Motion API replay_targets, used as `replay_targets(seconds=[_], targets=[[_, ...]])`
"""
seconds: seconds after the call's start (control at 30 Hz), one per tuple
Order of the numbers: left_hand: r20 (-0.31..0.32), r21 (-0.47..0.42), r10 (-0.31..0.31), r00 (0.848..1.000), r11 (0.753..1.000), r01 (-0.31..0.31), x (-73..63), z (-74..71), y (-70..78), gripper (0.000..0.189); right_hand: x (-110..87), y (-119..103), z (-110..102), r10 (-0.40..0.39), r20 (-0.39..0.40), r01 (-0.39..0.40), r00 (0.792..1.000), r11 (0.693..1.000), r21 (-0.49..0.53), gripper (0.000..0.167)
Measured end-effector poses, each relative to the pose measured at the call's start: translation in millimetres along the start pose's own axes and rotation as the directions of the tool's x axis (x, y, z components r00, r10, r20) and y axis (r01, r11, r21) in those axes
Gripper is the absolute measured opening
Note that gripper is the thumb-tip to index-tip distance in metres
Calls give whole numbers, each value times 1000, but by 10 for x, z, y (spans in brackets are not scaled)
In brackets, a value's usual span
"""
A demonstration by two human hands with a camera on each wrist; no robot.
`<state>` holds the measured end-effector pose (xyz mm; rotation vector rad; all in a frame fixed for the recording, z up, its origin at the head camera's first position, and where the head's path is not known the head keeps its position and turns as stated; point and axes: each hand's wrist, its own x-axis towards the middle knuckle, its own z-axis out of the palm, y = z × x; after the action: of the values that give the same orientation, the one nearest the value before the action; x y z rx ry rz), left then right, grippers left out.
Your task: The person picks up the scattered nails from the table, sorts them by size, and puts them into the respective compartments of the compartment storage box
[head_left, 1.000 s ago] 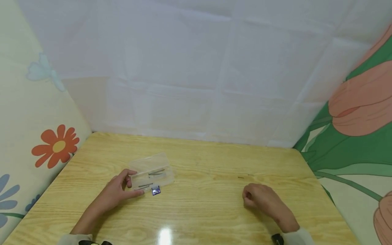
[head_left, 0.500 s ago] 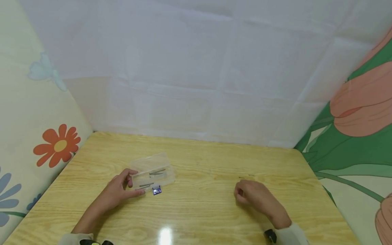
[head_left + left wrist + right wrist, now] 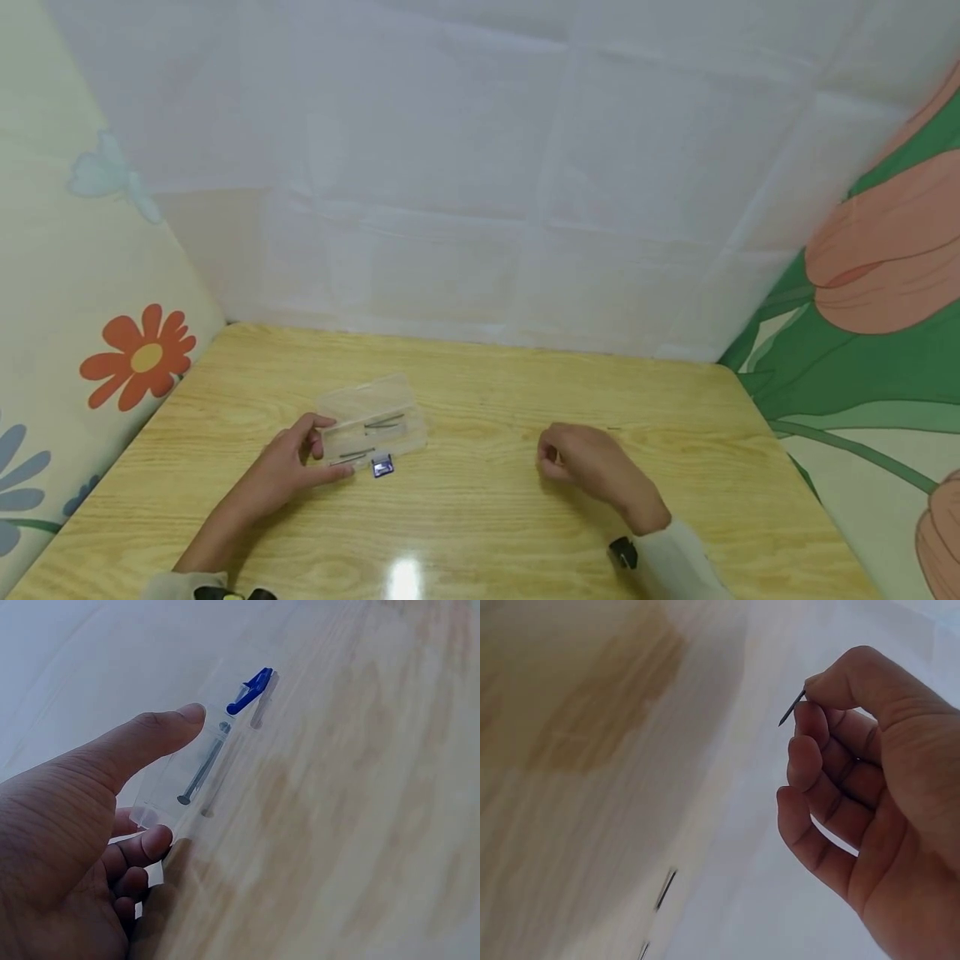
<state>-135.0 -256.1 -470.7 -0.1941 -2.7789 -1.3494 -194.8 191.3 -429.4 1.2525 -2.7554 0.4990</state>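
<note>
On the wood-grain counter [image 3: 480,517], a right hand [image 3: 588,462] pinches one dark nail [image 3: 791,709] while a left hand [image 3: 288,467] holds a clear box [image 3: 415,435].

At the counter's left part the box stands with its clear lid [image 3: 367,393] raised at the far side — the left hand's thumb along the near wall, its fingers curled at the left end. Several box nails [image 3: 384,421] lie inside, and a blue latch [image 3: 382,466] sticks out from the near side. Well apart to the right, the right hand grips its nail between thumb and forefinger, point outward — the other fingers loosely bent — while two loose nails [image 3: 665,889] lie on the counter near it.
</note>
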Motion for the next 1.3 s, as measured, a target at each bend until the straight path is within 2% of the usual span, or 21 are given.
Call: replay_targets(seconds=[0.33,0.7,0.9,1.03,1.3], targets=[[-10,2,12,1000,1000,-12,-1,-6,-5,64,313,-143,86,-64,5,64,998,998,11,12],[-11,-17,16,1000,1000,-16,-5,-6,-27,66,769,-414,180,-148,25,148,989,989,21,10],[-10,-12,17,1000,1000,-17,7,-13,-16,65,1017,-573,200,-137,79,132,987,989,66,15],[-10,-11,23,1000,1000,-23,3,-20,-10,66,1133,-644,208,-136,110,130,985,990,58,15],[-10,-27,28,1000,999,-28,-4,-10,-12,67,1332,-727,280,-134,128,126,983,990,69,14]])
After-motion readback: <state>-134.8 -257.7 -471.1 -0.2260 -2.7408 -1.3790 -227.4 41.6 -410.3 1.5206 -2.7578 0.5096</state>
